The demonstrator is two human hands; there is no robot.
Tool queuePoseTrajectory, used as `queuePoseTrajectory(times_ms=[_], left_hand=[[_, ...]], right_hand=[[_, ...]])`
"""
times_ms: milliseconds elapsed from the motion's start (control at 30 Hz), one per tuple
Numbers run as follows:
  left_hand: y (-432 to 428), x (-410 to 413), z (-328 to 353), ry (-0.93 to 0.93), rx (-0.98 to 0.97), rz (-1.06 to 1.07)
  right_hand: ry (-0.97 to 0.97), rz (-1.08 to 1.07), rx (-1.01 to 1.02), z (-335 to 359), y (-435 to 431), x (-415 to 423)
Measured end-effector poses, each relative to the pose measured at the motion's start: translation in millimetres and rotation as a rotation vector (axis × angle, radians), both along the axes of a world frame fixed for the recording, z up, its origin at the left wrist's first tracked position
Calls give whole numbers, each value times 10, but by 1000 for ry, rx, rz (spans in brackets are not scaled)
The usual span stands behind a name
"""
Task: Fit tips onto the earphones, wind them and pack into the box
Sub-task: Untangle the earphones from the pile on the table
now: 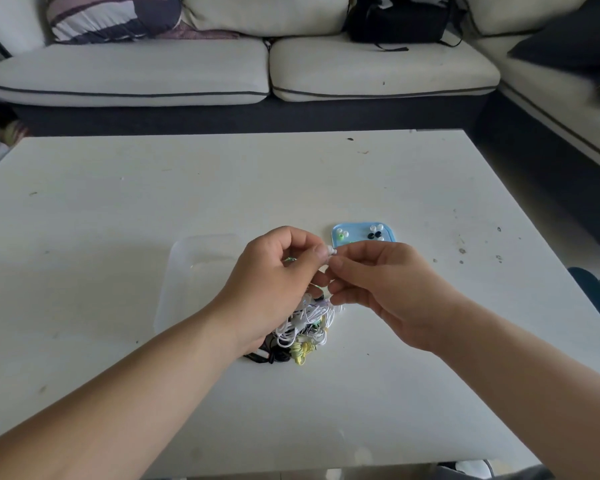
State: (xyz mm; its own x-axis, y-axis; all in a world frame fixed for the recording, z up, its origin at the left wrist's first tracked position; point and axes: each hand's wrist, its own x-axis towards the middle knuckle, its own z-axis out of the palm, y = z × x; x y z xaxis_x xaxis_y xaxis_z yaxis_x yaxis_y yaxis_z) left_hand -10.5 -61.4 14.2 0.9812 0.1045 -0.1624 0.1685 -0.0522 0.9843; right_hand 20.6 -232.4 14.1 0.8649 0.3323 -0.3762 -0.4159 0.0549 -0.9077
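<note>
Ok, mid tip-fit, by my read. My left hand (274, 271) is curled, thumb and forefinger pinching a white earbud (330, 251). My right hand (378, 289) pinches the same spot from the other side, fingertips closed on it. The hands meet in the air just near-left of the blue tray (359, 234). It's too small to tell whether a tip is fully seated, half on, or only pressed against the bud.

Where the rest sits:
- spare tips (376, 232): white, green and dark, loose in the tray
- cable pile (309, 327): white, yellow-green and black leads tangled together, on the table (136, 202), near side of the tray, below my hands
- clear box (194, 265): left of the tray, its right edge hidden behind my left hand. Nothing looks packed in it yet, though part is covered.

Risks from here:
- The tip goes on crooked or only half over the bud, because I'm working by feel with the joint hidden by my own fingers. It would then drop off during winding.
- The tip squirts out of the pinch. It's small and pale on a pale table, so easy to lose.
- The white lead likely runs down into the tangle. Lifting or tugging the bud could drag the pile along or tighten a knot.
- My right wrist is near the tray, so a careless sweep could scatter the loose tips.
</note>
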Motion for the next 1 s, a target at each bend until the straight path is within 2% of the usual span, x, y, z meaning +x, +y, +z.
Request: queuePoseTrajectory(times_ms=[200,433,500,600,767,833,1000], left_hand=[[0,0,-32,-81,171,-37],[-20,36,-36,-14,66,-10],[-26,57,-51,21,61,6],[-36,80,-83,45,72,4],[-47,84,-130,53,110,-7],[-31,85,-142,60,111,-2],[-8,75,-114,64,90,-12]], right_hand=[[60,55,43,39,0,0],[8,21,-94,53,-38,51],[-53,-99,-212,36,-128,150],[-209,-152,-560,-104,-281,294],[-380,130,-978,-428,-311,372],[-414,183,-1068,-496,-301,415],[-469,211,-1129,-650,-212,448]])
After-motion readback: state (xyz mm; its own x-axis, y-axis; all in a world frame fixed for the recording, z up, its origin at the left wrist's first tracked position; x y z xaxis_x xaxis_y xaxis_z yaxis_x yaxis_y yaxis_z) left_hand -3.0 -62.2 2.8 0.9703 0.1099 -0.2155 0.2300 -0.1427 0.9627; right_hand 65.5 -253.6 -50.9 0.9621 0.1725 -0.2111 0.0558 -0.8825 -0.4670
